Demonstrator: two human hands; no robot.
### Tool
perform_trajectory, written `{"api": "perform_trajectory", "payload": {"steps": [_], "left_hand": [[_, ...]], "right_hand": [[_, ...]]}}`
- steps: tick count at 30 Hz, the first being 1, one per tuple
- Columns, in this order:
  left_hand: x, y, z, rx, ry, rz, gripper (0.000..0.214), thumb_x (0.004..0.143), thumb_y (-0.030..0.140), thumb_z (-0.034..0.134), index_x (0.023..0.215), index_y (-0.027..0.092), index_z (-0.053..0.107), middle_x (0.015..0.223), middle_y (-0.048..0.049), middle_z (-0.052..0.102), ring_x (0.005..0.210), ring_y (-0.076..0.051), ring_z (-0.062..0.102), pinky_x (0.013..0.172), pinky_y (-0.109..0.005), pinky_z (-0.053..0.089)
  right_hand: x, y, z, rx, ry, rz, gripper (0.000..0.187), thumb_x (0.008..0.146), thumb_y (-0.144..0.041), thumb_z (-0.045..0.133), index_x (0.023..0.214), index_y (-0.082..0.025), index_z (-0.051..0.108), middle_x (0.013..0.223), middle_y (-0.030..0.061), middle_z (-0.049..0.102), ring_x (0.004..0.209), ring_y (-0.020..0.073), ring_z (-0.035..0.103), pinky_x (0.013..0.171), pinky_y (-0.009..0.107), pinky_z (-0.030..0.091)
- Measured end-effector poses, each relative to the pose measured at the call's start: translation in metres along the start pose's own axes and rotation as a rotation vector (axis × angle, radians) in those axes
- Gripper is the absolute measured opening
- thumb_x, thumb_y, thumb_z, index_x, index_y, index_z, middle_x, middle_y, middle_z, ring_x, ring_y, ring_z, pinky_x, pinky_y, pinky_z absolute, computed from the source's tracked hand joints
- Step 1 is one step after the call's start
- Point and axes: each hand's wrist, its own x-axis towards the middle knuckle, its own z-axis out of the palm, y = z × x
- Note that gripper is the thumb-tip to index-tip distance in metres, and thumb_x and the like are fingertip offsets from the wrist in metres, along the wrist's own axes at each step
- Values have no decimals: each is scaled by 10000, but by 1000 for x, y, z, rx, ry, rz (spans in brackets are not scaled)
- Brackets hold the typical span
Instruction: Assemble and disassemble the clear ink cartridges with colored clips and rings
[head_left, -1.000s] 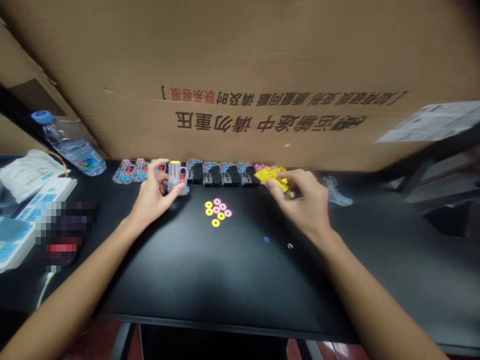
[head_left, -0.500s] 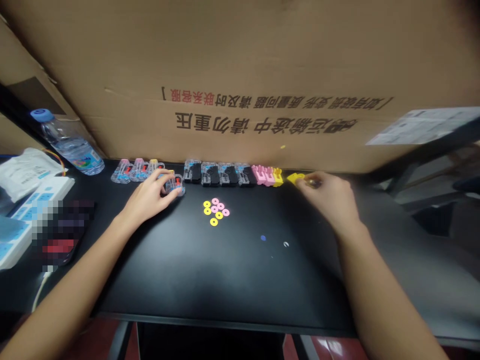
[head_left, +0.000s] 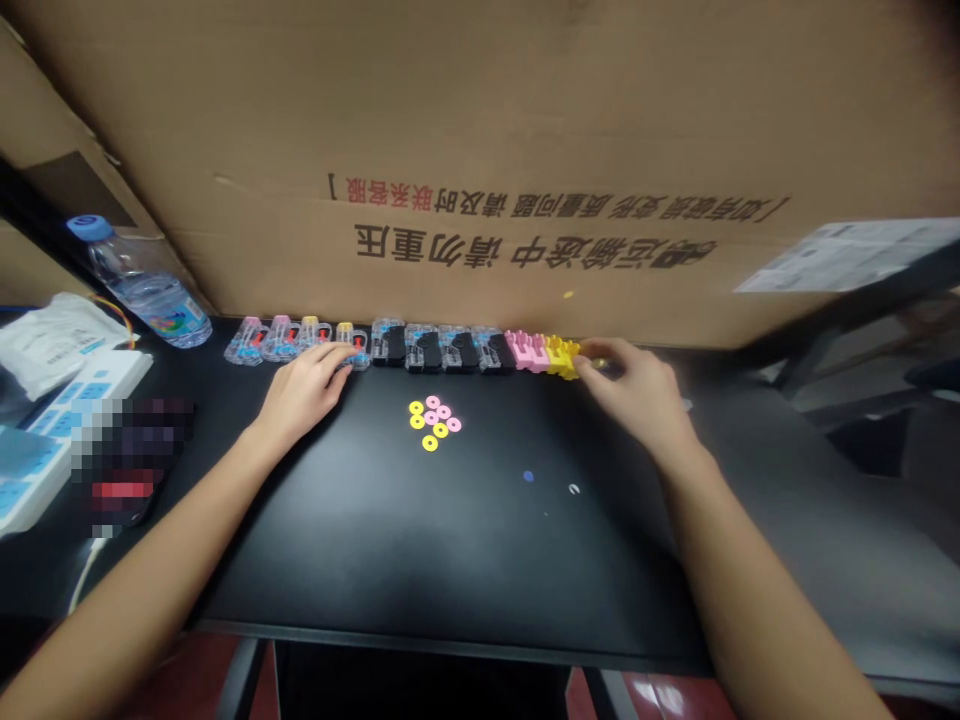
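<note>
Head view: at the far left a water bottle (head_left: 154,290) leans against a cardboard wall (head_left: 480,120). Next to it, along the back of the worktop (head_left: 360,560), lie four clear plastic pieces (head_left: 279,342) with pink or yellow tops and red parts. They look light, stiff and slick, likely to crack if squeezed hard; a soft pinch across the body, away from the red part, should suit them.

The left hand (head_left: 304,388) lies at the near side of the last clear piece, fingers close together and bent over it; whether they grip or merely touch, I cannot tell.

Then comes a group of black-and-clear pieces (head_left: 426,352), side by side. These may be a little heavier, with the black part probably the surer hold. In front of them lie thin pink and yellow rings (head_left: 439,410), surely light and best picked up by the rim.

Farther right stand pink pieces (head_left: 534,350), then yellow pieces (head_left: 564,358) beside them. Their notched shape looks rigid and light, easiest to take by the outer sides.

The right hand (head_left: 636,388) curves its thumb and forefinger at the right end of the yellow ones; I cannot tell whether they pinch. A brassy glint shows between those fingers, too small to name.
</note>
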Motion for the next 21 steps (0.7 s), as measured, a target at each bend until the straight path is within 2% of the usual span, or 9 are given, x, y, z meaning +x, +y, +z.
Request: {"api": "perform_trajectory", "payload": {"steps": [3, 6, 8, 12, 16, 21], "left_hand": [[2, 8, 3, 10, 23, 78, 392, 1091, 265, 526, 1461, 224, 648, 1476, -103, 705, 1331, -317, 646, 1113, -494, 548], [3, 18, 7, 11, -44, 166, 516, 1079, 258, 538, 1592, 209, 536, 1591, -130, 621, 1433, -363, 553, 1137, -562, 492], [2, 23, 9, 2, -92, 200, 533, 1081, 223, 514, 1614, 213, 512, 1611, -126, 605, 1478, -364, 516, 1133, -570, 474], [1, 25, 11, -47, -100, 221, 504, 1061, 158, 527, 1551, 256, 589, 1524, -107, 685, 1450, -333, 554, 1130, -562, 450], [1, 25, 5, -74, -81, 238, 396, 1064, 158, 537, 1407, 256, 707, 1333, -90, 797, 1341, -307, 642, 1101, -529, 455], [1, 27, -12, -98, -96, 316, 277, 1057, 312, 585, 1229, 254, 795, 1150, -72, 839, 1185, -289, 705, 1054, -492, 483]], "right_hand": [[-6, -16, 3, -13, 72, -102, 309, 899, -373, 641, 1125, -220, 786, 1094, 156, 836, 974, 360, 729, 924, 519, 567], [-22, -47, 11, 53, 67, -227, 277, 950, -356, 617, 1121, -227, 792, 1071, 133, 837, 924, 330, 701, 864, 493, 574], [-37, -72, 19, 144, -41, -349, 263, 978, -354, 620, 1147, -248, 792, 1090, 100, 839, 935, 316, 696, 883, 499, 574], [-66, -109, 34, 223, -345, -578, 328, 1027, -348, 638, 1323, -295, 769, 1370, 71, 785, 989, 308, 667, 920, 530, 568], [-78, -117, 43, 183, -485, -693, 408, 1063, -387, 629, 1457, -316, 708, 1512, 58, 707, 1005, 302, 626, 928, 527, 560], [-72, -109, 44, 187, -475, -631, 392, 1056, -421, 646, 1426, -316, 724, 1517, 53, 703, 1040, 307, 616, 936, 538, 558]]}}
